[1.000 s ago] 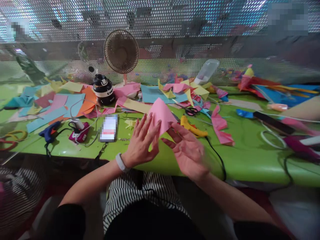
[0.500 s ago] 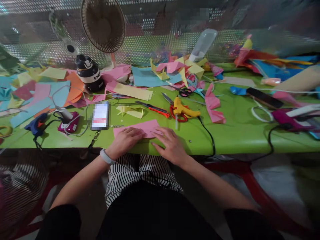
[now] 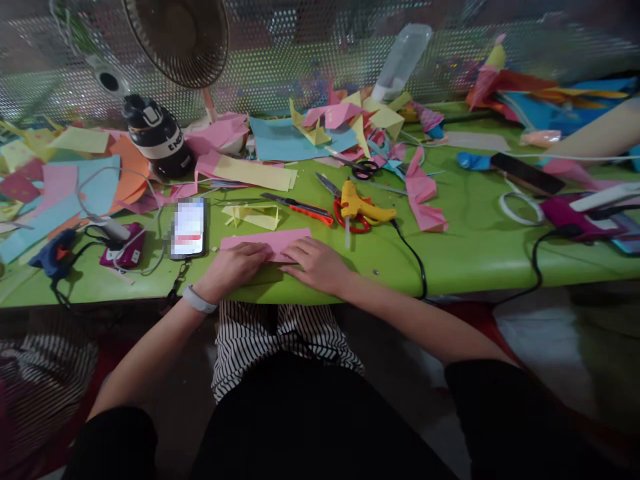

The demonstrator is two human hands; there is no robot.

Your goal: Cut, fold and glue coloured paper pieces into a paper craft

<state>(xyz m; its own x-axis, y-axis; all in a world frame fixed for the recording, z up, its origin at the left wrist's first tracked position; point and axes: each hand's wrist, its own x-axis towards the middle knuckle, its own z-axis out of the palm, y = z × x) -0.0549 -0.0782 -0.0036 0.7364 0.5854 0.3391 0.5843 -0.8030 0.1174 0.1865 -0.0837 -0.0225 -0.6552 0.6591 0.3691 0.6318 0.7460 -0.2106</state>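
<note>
A folded strip of pink paper [image 3: 265, 237] lies on the green table close to its front edge. My left hand [image 3: 239, 265] presses on the paper's left part, its fingers bent together over it; the thumb is mostly hidden. On the right part rests my right hand [image 3: 317, 263], fingertips on the paper and thumb apart near the lower edge. Just beyond the paper are a piece of folded yellow paper [image 3: 253, 216] and a red-and-black utility knife [image 3: 300, 209]. A yellow glue gun [image 3: 367, 205] lies over red-handled scissors [image 3: 336, 212] to the right.
Left of my hands are a phone [image 3: 189, 227], a purple power strip [image 3: 126, 247] and a blue glue gun [image 3: 55, 253]. A black bottle [image 3: 159, 140] and a fan [image 3: 180, 40] stand behind. Coloured paper scraps cover the back. Another person's arm [image 3: 600, 130] reaches in at right.
The view has shifted slightly. Both hands stay on the pink paper; my right hand has moved closer to the left one, its fingers less spread.
</note>
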